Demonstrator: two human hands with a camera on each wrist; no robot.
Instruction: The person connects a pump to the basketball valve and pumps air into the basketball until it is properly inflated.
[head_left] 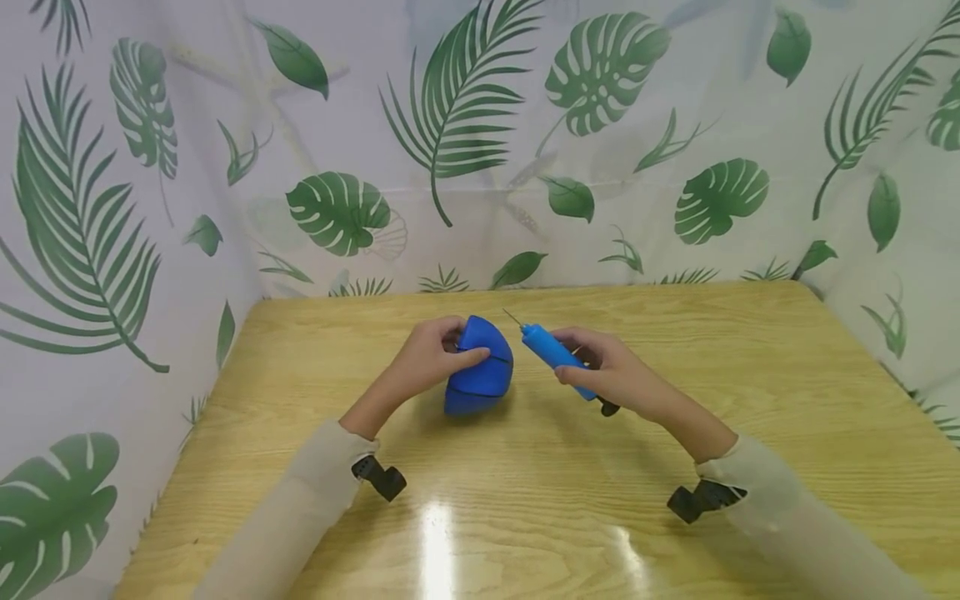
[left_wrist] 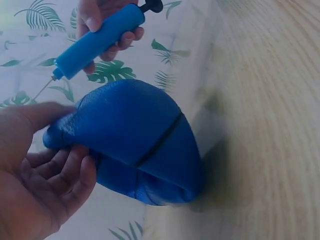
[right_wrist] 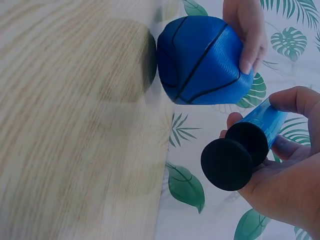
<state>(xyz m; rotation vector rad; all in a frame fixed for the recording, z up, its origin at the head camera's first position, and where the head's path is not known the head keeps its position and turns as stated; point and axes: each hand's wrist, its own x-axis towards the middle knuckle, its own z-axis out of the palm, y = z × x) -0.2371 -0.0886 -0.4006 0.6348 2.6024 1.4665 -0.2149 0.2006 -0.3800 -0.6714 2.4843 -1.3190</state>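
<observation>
A deflated blue ball (head_left: pixel 480 367) with black seam lines is caved in on one side. My left hand (head_left: pixel 435 357) pinches its edge, thumb on the outer face and fingers curled behind, as the left wrist view shows. To the right, my right hand (head_left: pixel 611 375) grips a small blue hand pump (head_left: pixel 553 350) round its barrel. A thin metal needle (head_left: pixel 512 317) sticks out of the pump's front end and points up toward the left, apart from the ball. At the pump's rear, the black handle (right_wrist: pixel 227 164) sits close to the barrel.
Both hands are over a wooden table (head_left: pixel 525 500) with light glare at its near side. Behind it and along both sides hangs a white cloth (head_left: pixel 480 233) printed with green leaves. A black wrist camera (head_left: pixel 380 477) is strapped over the left sleeve, another (head_left: pixel 705 498) over the right.
</observation>
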